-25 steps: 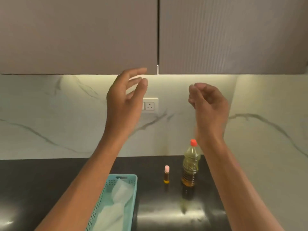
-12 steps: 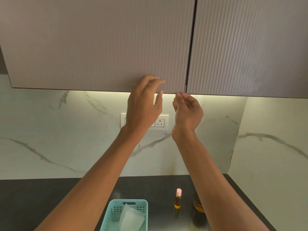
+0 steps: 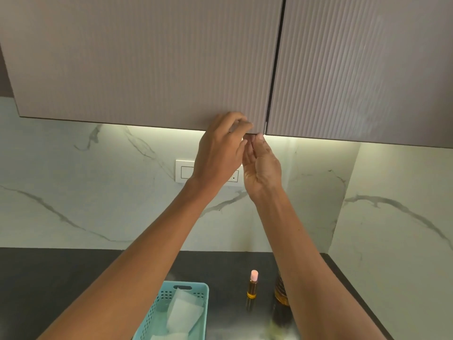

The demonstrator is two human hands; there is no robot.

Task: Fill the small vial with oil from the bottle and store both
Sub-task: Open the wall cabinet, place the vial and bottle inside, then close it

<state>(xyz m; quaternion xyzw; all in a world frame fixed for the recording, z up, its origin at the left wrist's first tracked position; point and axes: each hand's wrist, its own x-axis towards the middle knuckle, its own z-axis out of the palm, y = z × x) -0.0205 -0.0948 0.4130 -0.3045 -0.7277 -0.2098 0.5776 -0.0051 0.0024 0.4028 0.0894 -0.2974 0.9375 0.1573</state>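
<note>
Cabinet doors fill the top of our view: the left cabinet door [image 3: 147, 62] and the right cabinet door [image 3: 362, 67], both ribbed, handle-less and shut, with a dark seam between them. With no handle to take, we reach for the lower edge beside that seam. Marble backsplash [image 3: 73, 192] runs beneath, lit from under the cabinet, with a white wall socket [image 3: 186, 171] partly behind our wrist. The dark tabletop [image 3: 49, 290] lies below.

Our left hand [image 3: 218, 153] rests its fingertips against the bottom corner of the left door, its grip narrow and curled on the edge, holding nothing else. Our right hand [image 3: 263, 168] comes up palm-in just beside it, fingers hooked under the same corner; whether they have purchase behind the door we cannot tell. We judge this as the opening of storage space, since both task things wait below.

A teal basket [image 3: 203, 289] with white paper inside sits at the near tabletop edge. The oil bottle [image 3: 280, 294] stands mostly hidden behind our right forearm. The small vial [image 3: 252, 284], capped in pink and holding amber oil, stands upright just left of the bottle, apart from it.

The door should swing out toward us, so our head and arms need room. Below, our right forearm passes close over the bottle, so lowering that arm could tip it.
</note>
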